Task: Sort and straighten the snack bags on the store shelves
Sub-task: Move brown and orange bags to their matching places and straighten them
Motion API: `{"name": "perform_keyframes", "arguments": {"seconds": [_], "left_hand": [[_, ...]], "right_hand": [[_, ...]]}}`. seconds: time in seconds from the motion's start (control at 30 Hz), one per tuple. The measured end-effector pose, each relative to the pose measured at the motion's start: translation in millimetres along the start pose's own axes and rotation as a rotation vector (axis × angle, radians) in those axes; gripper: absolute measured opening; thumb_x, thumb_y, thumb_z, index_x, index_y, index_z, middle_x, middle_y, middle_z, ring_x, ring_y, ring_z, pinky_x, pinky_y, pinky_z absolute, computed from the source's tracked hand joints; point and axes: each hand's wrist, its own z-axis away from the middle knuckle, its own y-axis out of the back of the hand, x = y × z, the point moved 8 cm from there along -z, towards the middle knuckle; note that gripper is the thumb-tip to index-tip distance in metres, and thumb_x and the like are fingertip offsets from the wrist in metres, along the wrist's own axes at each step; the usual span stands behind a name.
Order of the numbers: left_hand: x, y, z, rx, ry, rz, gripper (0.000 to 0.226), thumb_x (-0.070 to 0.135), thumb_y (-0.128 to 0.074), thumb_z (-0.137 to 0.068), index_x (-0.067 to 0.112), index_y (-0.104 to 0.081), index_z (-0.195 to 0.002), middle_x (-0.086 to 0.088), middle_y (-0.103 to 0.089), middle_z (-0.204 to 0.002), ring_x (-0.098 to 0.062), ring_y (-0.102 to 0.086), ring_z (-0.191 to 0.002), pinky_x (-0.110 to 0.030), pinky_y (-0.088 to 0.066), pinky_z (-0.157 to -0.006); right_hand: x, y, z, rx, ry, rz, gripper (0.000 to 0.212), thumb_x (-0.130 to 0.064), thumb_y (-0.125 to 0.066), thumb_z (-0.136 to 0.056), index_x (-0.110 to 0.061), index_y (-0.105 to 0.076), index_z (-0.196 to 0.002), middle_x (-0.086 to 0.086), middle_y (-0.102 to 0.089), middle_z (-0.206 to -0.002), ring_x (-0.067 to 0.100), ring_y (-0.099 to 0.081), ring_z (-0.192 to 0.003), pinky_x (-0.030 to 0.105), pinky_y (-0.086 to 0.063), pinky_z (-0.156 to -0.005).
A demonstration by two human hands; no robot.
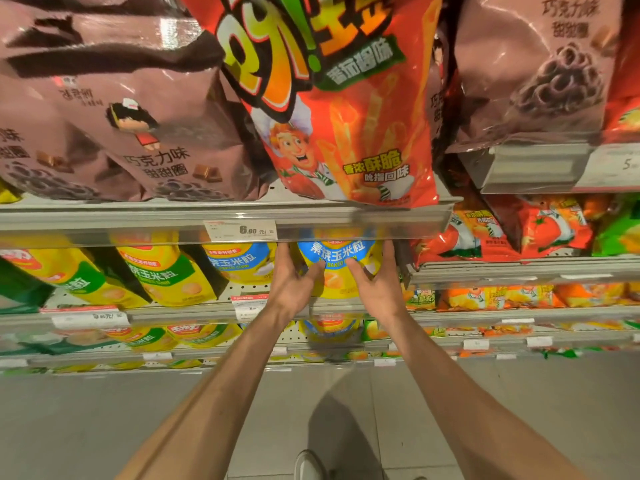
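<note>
While both hands, left hand (292,282) and right hand (377,284), are clasping the yellow bag (337,268) between curled fingers, squeezing risks crushing it.

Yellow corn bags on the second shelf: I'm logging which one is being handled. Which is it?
The blue-banded yellow bag under the big red bag, held between left hand and right hand.

A white paper price tag (240,230) just above the left hand (290,285) is showing "6.90". The yellow bag with a blue band (337,261) between both hands is showing "BAKED".
</note>
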Motion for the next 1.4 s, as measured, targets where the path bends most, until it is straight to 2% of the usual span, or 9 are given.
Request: {"name": "perform_keyframes", "arguments": {"seconds": [0.1, 0.3, 0.47, 0.63, 0.87, 0.97, 1.07, 1.33, 1.4], "left_hand": [[2.1, 0.7, 2.6, -0.012, -0.021, 0.038, 0.071, 0.007, -0.076, -0.088, 0.023, -0.038, -0.146, 0.008, -0.058, -0.134, 0.002, -0.058, -0.117, -0.008, -0.046, -0.087], [5.9, -1.5, -3.4, -0.007, 0.026, 0.078, 0.067, 0.007, -0.072, -0.092, 0.019, -0.036, -0.146, 0.003, -0.054, -0.141, -0.002, -0.056, -0.123, -0.027, -0.047, -0.110], [6.5, -1.1, 6.2, -0.020, -0.004, 0.062, 0.067, -0.008, -0.065, -0.092, 0.012, -0.032, -0.146, 0.010, -0.057, -0.130, 0.015, -0.058, -0.113, -0.015, -0.050, -0.100], [2.1, 0.1, 12.8, -0.005, -0.012, 0.028, 0.055, -0.001, -0.067, -0.093, 0.024, -0.036, -0.130, 0.011, -0.059, -0.122, 0.002, -0.061, -0.109, -0.021, -0.053, -0.096], [12.2, -1.4, -3.0, 0.035, 0.046, -0.002, 0.046, 0.019, -0.073, -0.092, 0.022, -0.041, -0.125, 0.007, -0.059, -0.103, -0.010, -0.061, -0.088, -0.017, -0.051, -0.072], [3.3, 1.1, -3.8, 0.046, 0.064, -0.032, 0.034, 0.035, -0.076, -0.088, 0.032, -0.049, -0.109, -0.003, -0.055, -0.103, -0.017, -0.057, -0.084, -0.030, -0.050, -0.075], [1.4, 3.0, 3.6, 0.048, 0.069, -0.043, 0.035, 0.048, -0.076, -0.078, 0.037, -0.052, -0.100, -0.009, -0.059, -0.110, -0.024, -0.061, -0.096, -0.041, -0.056, -0.084], [4.4, 4.2, 24.5, 0.019, 0.074, 0.123, 0.044, 0.021, -0.078, -0.084, 0.035, -0.054, -0.119, -0.014, -0.062, -0.122, -0.019, -0.068, -0.111, -0.049, -0.059, -0.095], [4.0, 7.8, 24.5, 0.030, 0.070, 0.116, 0.045, 0.018, -0.078, -0.088, 0.026, -0.053, -0.124, -0.013, -0.065, -0.122, -0.015, -0.067, -0.111, -0.049, -0.059, -0.095]], "right_hand": [[6.5, 0.2, 3.3, 0.012, -0.036, -0.017, 0.086, -0.022, -0.072, -0.094, -0.020, -0.018, -0.161, -0.006, -0.028, -0.164, -0.011, -0.041, -0.135, 0.025, -0.047, -0.107], [4.9, 2.0, -11.1, 0.024, -0.058, -0.100, 0.065, -0.004, -0.070, -0.093, -0.009, -0.032, -0.145, -0.015, -0.051, -0.128, -0.033, -0.051, -0.097, 0.013, -0.051, -0.092], [14.9, 2.9, -11.1, 0.023, -0.049, -0.063, 0.069, -0.002, -0.069, -0.093, -0.007, -0.027, -0.148, -0.015, -0.048, -0.131, -0.029, -0.052, -0.102, 0.021, -0.050, -0.095], [28.4, 0.0, -4.3, 0.046, -0.059, -0.018, 0.085, -0.012, -0.075, -0.090, -0.012, -0.020, -0.155, -0.001, -0.041, -0.150, -0.004, -0.055, -0.123, 0.013, -0.049, -0.095], [27.4, 0.0, -24.4, 0.067, -0.118, -0.057, 0.071, -0.020, -0.079, -0.087, -0.013, -0.030, -0.139, -0.012, -0.055, -0.115, -0.011, -0.063, -0.094, 0.009, -0.048, -0.082], [31.2, -1.0, -19.5, 0.079, -0.134, -0.033, 0.065, -0.025, -0.082, -0.085, -0.018, -0.032, -0.126, -0.010, -0.056, -0.108, 0.008, -0.064, -0.092, 0.014, -0.048, -0.080], [41.0, -0.8, -9.4, 0.085, -0.157, -0.024, 0.059, -0.015, -0.082, -0.084, -0.015, -0.034, -0.117, -0.014, -0.058, -0.096, -0.013, -0.064, -0.075, 0.004, -0.046, -0.067], [41.0, 5.2, 9.6, 0.079, -0.129, 0.033, 0.059, -0.025, -0.086, -0.080, -0.022, -0.042, -0.119, -0.008, -0.063, -0.111, 0.002, -0.065, -0.100, 0.015, -0.049, -0.085], [35.0, 7.0, 6.9, 0.059, -0.116, 0.045, 0.056, -0.027, -0.085, -0.081, -0.019, -0.047, -0.122, -0.017, -0.061, -0.107, -0.011, -0.062, -0.095, 0.006, -0.046, -0.079]]}}
